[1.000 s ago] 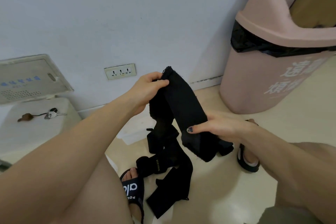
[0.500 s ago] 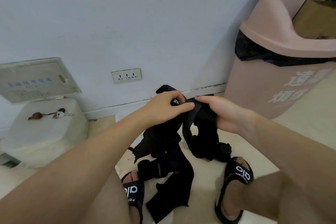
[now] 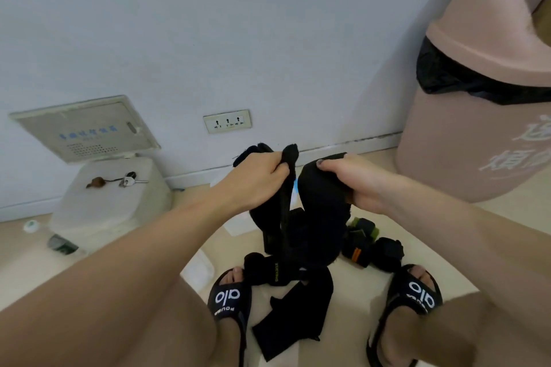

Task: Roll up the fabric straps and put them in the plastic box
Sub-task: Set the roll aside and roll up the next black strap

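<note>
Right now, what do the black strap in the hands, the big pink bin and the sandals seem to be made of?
Black strap: soft matte woven fabric, apparently; it droops and folds where the left hand and right hand grip it.
Pink bin: smooth moulded plastic with a dull sheen, lined with a glossy black bag.
Sandals: matte black, probably foam or rubber; the look leaves it open.

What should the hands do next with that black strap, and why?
Probably start rolling. The left hand pinches one end of the black strap and the right hand grips a bunched part, while the rest hangs loose toward the floor, unrolled. Turning the pinched end over itself seems the natural next bit.
</note>
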`<act>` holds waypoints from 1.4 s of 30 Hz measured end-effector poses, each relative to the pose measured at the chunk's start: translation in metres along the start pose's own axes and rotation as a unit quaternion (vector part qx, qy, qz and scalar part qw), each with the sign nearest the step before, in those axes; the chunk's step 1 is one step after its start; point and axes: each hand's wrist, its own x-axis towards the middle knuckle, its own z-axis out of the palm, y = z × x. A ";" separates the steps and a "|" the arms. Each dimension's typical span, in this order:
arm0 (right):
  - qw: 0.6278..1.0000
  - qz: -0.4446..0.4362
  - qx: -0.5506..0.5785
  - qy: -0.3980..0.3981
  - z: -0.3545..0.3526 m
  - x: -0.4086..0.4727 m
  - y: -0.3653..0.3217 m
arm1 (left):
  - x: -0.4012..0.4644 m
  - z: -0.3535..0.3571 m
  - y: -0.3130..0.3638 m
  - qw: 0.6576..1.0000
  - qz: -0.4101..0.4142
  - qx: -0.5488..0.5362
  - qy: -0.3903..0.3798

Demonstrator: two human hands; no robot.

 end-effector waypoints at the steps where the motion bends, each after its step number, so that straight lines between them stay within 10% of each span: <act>1: 1.000 -0.001 -0.003 -0.004 0.000 0.002 -0.001 | 0.001 0.000 -0.004 1.000 -0.009 0.002 -0.006; 5: 0.980 -0.009 -0.200 0.017 -0.006 0.016 0.000 | 0.011 -0.006 -0.012 0.997 -0.039 -0.059 0.010; 13: 0.799 0.041 -0.600 0.014 -0.020 0.029 0.005 | 0.048 -0.021 -0.004 0.977 -0.030 -0.199 0.069; 22: 0.970 -0.143 -0.193 0.032 0.010 0.011 -0.031 | 0.076 -0.005 0.006 0.969 -0.013 -0.246 0.037; 42: 0.924 -0.288 -0.209 0.140 0.004 0.060 -0.059 | 0.094 -0.013 0.026 0.853 -0.104 -0.506 0.075</act>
